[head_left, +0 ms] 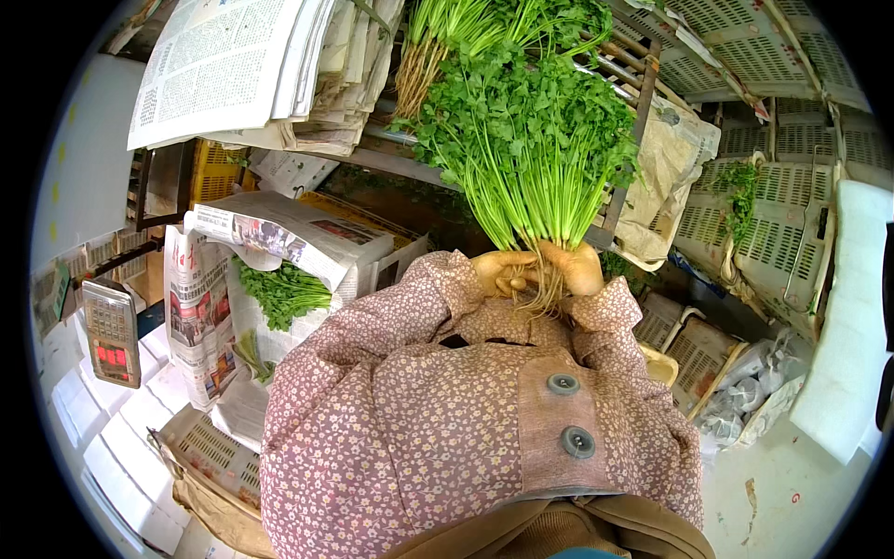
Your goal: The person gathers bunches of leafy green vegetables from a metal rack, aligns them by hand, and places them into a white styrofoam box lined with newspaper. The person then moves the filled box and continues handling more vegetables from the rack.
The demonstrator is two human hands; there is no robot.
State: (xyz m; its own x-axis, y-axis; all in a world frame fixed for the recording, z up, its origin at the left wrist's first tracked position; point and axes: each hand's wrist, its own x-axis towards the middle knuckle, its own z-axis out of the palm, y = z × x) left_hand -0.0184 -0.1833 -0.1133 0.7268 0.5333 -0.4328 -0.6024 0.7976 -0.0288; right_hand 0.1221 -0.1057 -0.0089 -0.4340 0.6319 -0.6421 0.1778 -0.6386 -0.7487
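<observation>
While both arms in pink flowered sleeves meet at chest height, the left hand (500, 272) and the right hand (575, 267) close together around the base of a bunch of coriander (531, 130), gripping it just above the pale roots that dangle between the fingers. The bunch stands upright, its thin green stems rising from the two hands and fanning into a wide leafy head in front of a rack (643, 84). More greens (447, 37) lie on that rack behind the held bunch, their roots and stems pointing toward the camera. To the person's left, a thick stack of newspapers (251, 65) rests on the upper shelf, and below it an open newspaper parcel (270, 279) shows another bundle of the same leafy herb wrapped inside. Farther left, an electronic scale (112, 335) with a keypad and a red lit display stands among white foam boxes (130, 438). On the person's right, pale plastic crates (782, 214) are stacked against each other, one with a sprig of green caught on its side, and crumpled clear plastic bags (754, 391) lie on the concrete floor (792, 494) near them. Two grey buttons (570, 415) fasten the front of the flowered garment.
</observation>
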